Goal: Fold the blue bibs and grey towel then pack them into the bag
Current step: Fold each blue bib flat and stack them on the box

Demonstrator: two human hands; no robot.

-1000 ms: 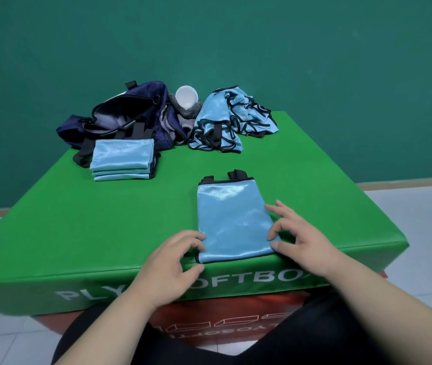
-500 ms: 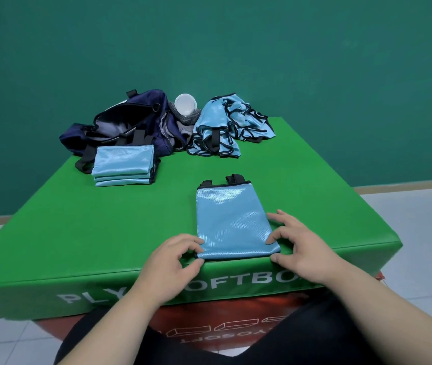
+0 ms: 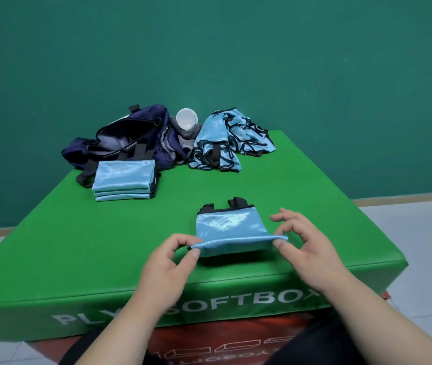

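Observation:
A half-folded blue bib [image 3: 229, 227] lies near the front of the green soft box [image 3: 78, 246]. My left hand [image 3: 167, 264] pinches its near left corner and my right hand [image 3: 307, 248] pinches its near right corner, with the near edge lifted off the box. A stack of folded blue bibs [image 3: 124, 180] sits at the back left, in front of the open navy bag [image 3: 130, 138]. A heap of unfolded blue bibs [image 3: 225, 143] lies at the back middle. The grey towel [image 3: 186, 135] is bunched between bag and heap.
A white cup [image 3: 186, 119] rests on the grey towel. The soft box sits on a red base [image 3: 209, 341], with a green wall behind and pale floor tiles [image 3: 407, 233] to the right. My dark-clothed legs are below the front edge.
Both hands went from resting beside the flat bib to pinching its near corners, and the near edge has been lifted and carried toward the far end.

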